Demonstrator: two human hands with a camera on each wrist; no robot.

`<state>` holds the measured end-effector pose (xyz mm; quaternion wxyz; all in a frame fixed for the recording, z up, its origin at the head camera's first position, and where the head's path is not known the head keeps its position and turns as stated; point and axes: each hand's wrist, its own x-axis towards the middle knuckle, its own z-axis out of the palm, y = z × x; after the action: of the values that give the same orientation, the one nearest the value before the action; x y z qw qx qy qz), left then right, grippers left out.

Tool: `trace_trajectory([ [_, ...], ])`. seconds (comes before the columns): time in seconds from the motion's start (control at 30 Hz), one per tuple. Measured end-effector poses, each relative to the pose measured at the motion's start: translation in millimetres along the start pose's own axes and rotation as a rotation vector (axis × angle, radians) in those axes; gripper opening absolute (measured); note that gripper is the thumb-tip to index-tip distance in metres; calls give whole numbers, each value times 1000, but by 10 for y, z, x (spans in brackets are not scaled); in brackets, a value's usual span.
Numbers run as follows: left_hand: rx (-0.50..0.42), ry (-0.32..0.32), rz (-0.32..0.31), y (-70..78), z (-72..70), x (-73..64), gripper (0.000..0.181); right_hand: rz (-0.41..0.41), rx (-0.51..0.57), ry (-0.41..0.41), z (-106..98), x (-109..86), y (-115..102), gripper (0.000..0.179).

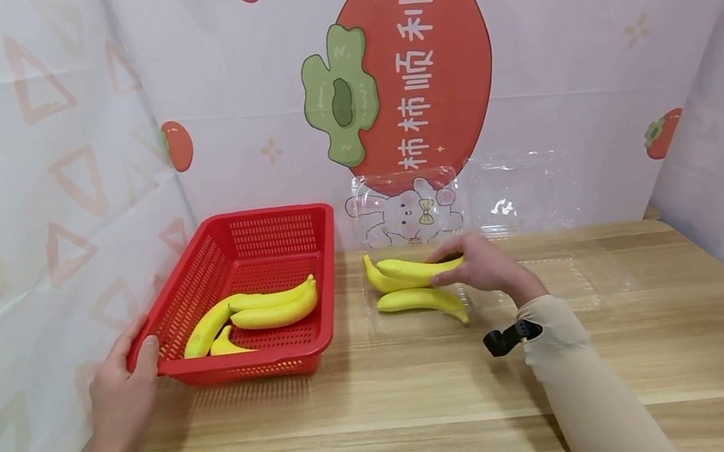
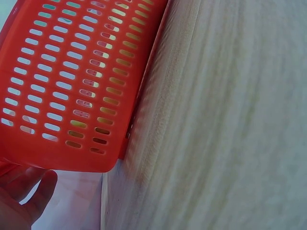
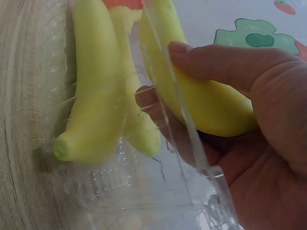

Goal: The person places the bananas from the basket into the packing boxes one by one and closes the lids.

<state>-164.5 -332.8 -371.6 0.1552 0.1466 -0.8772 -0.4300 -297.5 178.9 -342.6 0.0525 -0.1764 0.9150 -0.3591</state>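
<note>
My right hand (image 1: pixel 486 266) grips a yellow banana (image 3: pixel 201 103) between thumb and fingers, over a clear plastic clamshell box (image 3: pixel 144 201). Two more bananas lie in that box: one along its near side (image 1: pixel 421 301) and one farther back (image 1: pixel 383 280), partly covered by the held one. At the left, my left hand (image 1: pixel 123 391) grips the near left corner of a red plastic basket (image 1: pixel 334 276), thumb over the rim. Several bananas (image 1: pixel 277 311) rest in the basket's near part. In the left wrist view, only the fingers (image 2: pixel 43 196) show below the slotted basket wall.
The clamshell's clear lid (image 1: pixel 408 208) stands up against the printed backdrop (image 1: pixel 241 158). Right of it is a second clear open lid (image 1: pixel 520 192), its base partly behind my right hand. All stand on a wood-grain table (image 1: pixel 364 442); a white cloth wall (image 1: pixel 16 189) borders the left side.
</note>
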Motion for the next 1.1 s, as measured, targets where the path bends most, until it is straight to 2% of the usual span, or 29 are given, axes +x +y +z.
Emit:
trace_trajectory([
  [0.27,18,5,7,9,3,-14,61,24,-63,-24,43,-2,9,37],
  [0.57,21,6,15,11,0,-14,61,-1,-92,-22,74,29,44,36],
  [1.1,28,4,10,11,5,-4,62,38,-53,-12,78,42,20,39],
])
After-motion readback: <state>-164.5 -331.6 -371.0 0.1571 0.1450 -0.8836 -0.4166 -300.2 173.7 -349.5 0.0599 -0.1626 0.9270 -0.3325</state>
